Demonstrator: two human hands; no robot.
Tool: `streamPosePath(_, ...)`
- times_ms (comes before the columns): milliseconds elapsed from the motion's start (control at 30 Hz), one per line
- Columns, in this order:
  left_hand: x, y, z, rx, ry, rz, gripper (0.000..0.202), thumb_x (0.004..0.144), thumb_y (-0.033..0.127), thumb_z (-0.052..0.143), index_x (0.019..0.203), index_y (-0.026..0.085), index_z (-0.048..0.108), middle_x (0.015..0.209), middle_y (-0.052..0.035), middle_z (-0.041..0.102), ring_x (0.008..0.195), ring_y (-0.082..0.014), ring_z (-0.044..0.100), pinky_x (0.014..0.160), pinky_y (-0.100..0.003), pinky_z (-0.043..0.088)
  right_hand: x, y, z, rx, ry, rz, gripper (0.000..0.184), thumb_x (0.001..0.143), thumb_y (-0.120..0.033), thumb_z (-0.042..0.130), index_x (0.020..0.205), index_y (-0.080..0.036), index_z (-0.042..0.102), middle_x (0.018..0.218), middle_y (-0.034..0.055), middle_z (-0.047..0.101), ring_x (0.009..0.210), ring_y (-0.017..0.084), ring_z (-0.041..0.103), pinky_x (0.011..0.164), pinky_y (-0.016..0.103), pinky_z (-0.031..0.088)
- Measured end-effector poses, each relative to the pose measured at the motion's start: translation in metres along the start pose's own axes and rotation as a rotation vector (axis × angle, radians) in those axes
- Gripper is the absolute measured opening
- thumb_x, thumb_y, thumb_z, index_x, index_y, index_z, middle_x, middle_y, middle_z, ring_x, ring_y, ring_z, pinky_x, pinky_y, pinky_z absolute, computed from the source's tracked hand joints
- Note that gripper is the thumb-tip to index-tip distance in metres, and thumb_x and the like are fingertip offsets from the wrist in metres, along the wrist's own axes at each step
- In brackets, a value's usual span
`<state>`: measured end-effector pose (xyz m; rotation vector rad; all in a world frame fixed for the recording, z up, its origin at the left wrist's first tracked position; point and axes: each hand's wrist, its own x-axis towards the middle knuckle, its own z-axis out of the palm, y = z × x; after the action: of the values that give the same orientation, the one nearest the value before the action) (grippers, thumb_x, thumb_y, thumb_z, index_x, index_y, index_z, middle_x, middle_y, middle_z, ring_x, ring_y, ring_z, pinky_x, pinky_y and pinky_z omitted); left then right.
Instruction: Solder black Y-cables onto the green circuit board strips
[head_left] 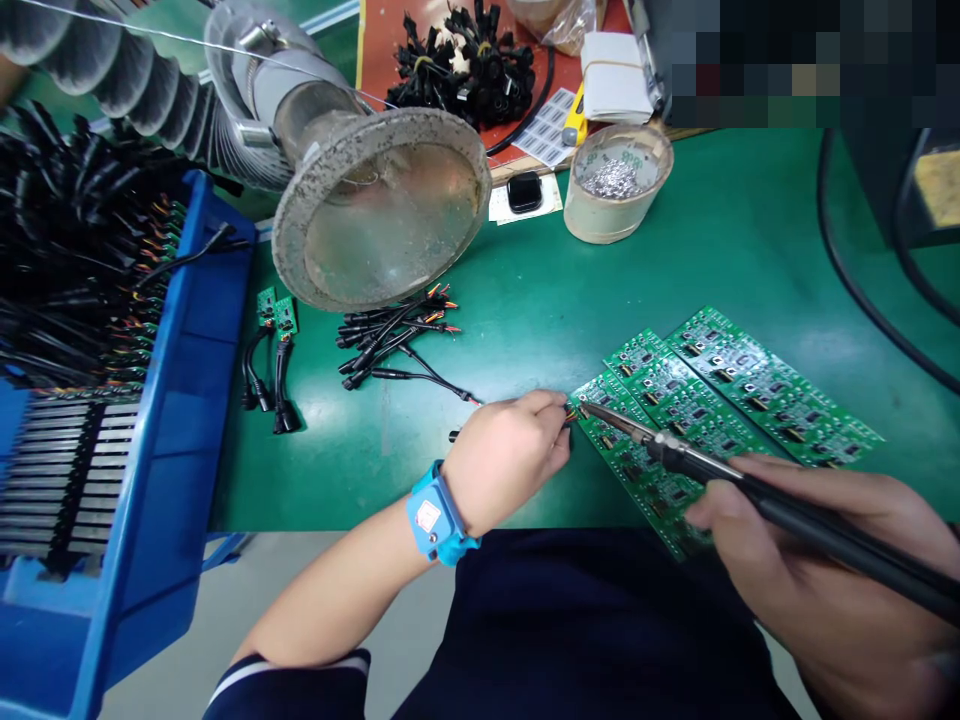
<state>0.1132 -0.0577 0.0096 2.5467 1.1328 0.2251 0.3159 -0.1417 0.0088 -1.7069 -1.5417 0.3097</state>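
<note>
Pinching a cable's coloured wires (572, 412) between thumb and fingers, the left hand (510, 450) in the head view sits at the corner of the nearest board (637, 465). A blue strap (435, 522) circles its wrist. The right hand (840, 570) grips a soldering iron (787, 509), its fingers wrapped around the handle and its tip at that same corner, just beside the wires; whether the tip touches them cannot be told. The nearest board lies flat on the green table (720, 235), with a middle board (697, 412) and a far board (772, 385) side by side beyond it.

Left of the boards lies a loose pile of black cables (379, 340), under the rim of a metal hood (390, 225) on a ribbed hose (165, 95). Further left, two small boards (284, 318) with cables attached lie near a blue bin (169, 340), which holds many more cables.

Towards the back stand a round tub (609, 220) of silvery bits and, near it, a small black device (524, 191) on paper. A yellow cutter (575, 122) leans behind the tub, and bundled cables (465, 80) rest on a red mat (373, 55).
</note>
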Motion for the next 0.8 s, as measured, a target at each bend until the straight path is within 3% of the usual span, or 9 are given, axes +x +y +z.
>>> streamPosePath(200,-0.001,0.0,0.0,0.0,0.005,-0.009,0.016,0.084,0.017,0.051,0.092,0.012,0.063,0.106,-0.0088,0.067,0.086,-0.0198,0.067,0.073,-0.031,0.058,-0.001,-0.002,0.005,-0.009,0.05,-0.119,0.021,0.069,-0.028,0.071,0.085,-0.02,0.062,0.074,0.0012,0.065,0.061,0.016,0.063,0.055,0.028,0.052)
streamPosePath(400,0.001,0.001,0.0,-0.027,0.012,-0.039,0.011,0.082,0.018,0.052,0.088,0.013,0.061,0.096,-0.0084,0.067,0.082,-0.0181,0.067,0.073,-0.029,0.056,-0.004,-0.006,0.005,0.038,-0.051,-0.101,0.017,0.074,-0.029,0.066,0.088,-0.021,0.059,0.077,0.0003,0.066,0.064,0.013,0.064,0.055,0.025,0.051)
streamPosePath(567,0.002,0.001,0.0,-0.004,-0.003,-0.03,0.011,0.084,0.018,0.05,0.088,0.014,0.06,0.091,-0.0085,0.065,0.079,-0.0173,0.066,0.068,-0.028,0.056,-0.004,-0.006,0.006,-0.013,-0.017,-0.063,0.019,0.073,-0.034,0.067,0.086,-0.021,0.061,0.076,0.0022,0.066,0.062,0.016,0.064,0.053,0.028,0.051)
streamPosePath(800,0.001,0.001,0.001,0.016,-0.016,-0.024,0.014,0.085,0.018,0.048,0.091,0.013,0.06,0.092,-0.0089,0.064,0.076,-0.0171,0.065,0.065,-0.028,0.055,0.009,-0.006,-0.001,0.019,-0.016,-0.077,0.011,0.074,-0.032,0.066,0.07,-0.022,0.061,0.052,-0.004,0.059,0.04,0.011,0.055,0.042,0.023,0.048)
